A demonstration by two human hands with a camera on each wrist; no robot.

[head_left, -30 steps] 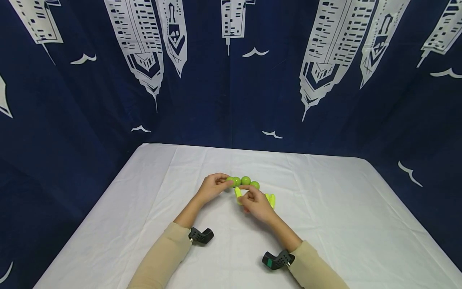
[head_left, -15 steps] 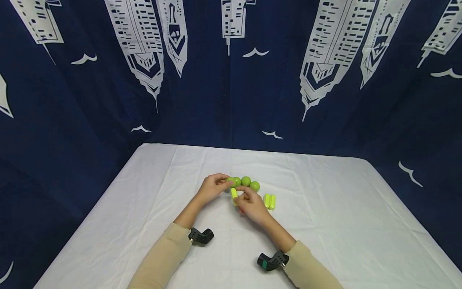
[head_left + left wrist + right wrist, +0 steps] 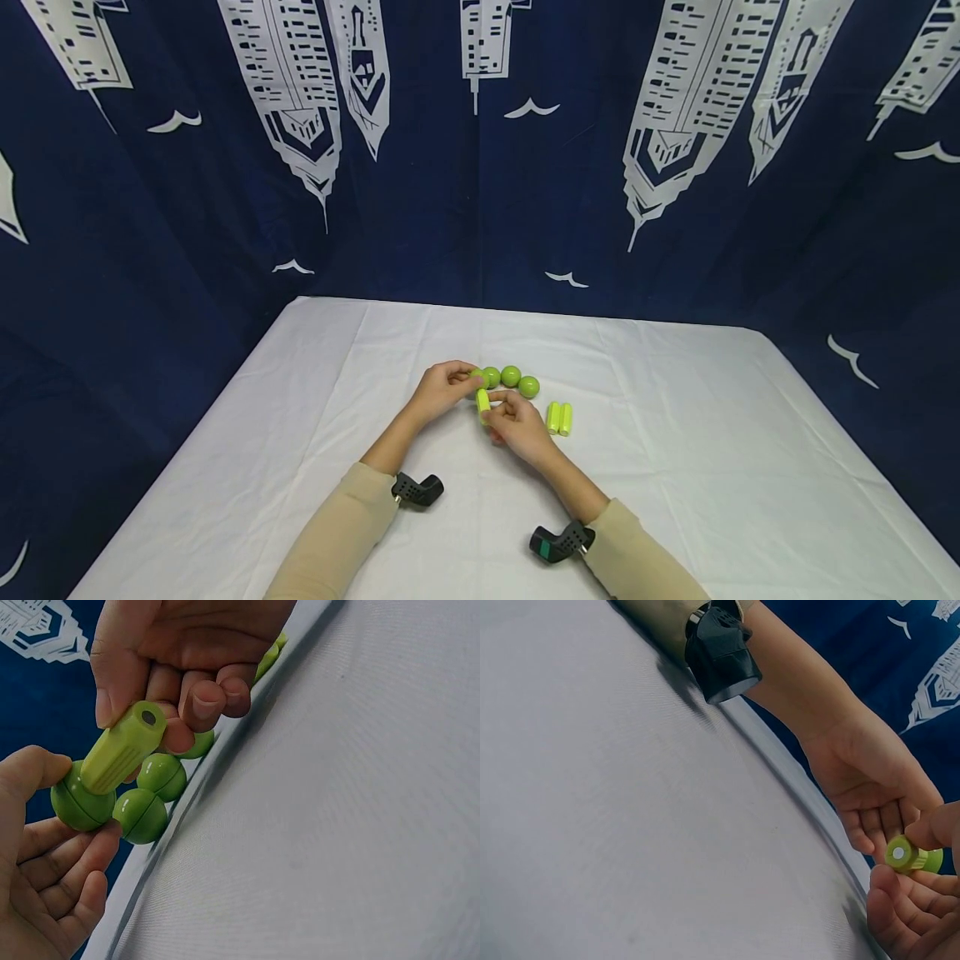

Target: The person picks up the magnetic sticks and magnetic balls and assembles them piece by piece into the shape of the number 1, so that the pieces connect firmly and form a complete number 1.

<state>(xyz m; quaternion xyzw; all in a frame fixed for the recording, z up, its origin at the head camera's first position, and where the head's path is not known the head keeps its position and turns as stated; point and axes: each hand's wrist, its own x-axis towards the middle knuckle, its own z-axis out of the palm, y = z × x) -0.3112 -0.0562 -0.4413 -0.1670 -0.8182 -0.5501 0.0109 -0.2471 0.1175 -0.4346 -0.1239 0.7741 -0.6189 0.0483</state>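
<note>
Between thumb and fingers, my left hand (image 3: pixel 442 392) pinches a glossy green ball (image 3: pixel 73 801). My right hand (image 3: pixel 521 427) grips a yellow-green ribbed rod (image 3: pixel 120 754) with a round grey spot on its near end. The rod's far end overlaps the ball in the left wrist view and seems to touch it. Three more green balls (image 3: pixel 511 376) curve away to the right on the table, the nearest close against my left fingertips. In the right wrist view the rod end (image 3: pixel 901 853) shows between both hands, with the ball mostly hidden.
Two more yellow-green rods (image 3: pixel 559 418) lie side by side to the right of my right hand. A white cloth covers the table (image 3: pixel 712 433). Behind it hangs a dark blue curtain (image 3: pixel 480 208) with white building prints. Black wrist cameras (image 3: pixel 418 490) sit on both sleeves.
My right hand has moved left with the rod, bringing it closer to the ball in my left hand. The two lying rods show more fully. My left hand has stayed put.
</note>
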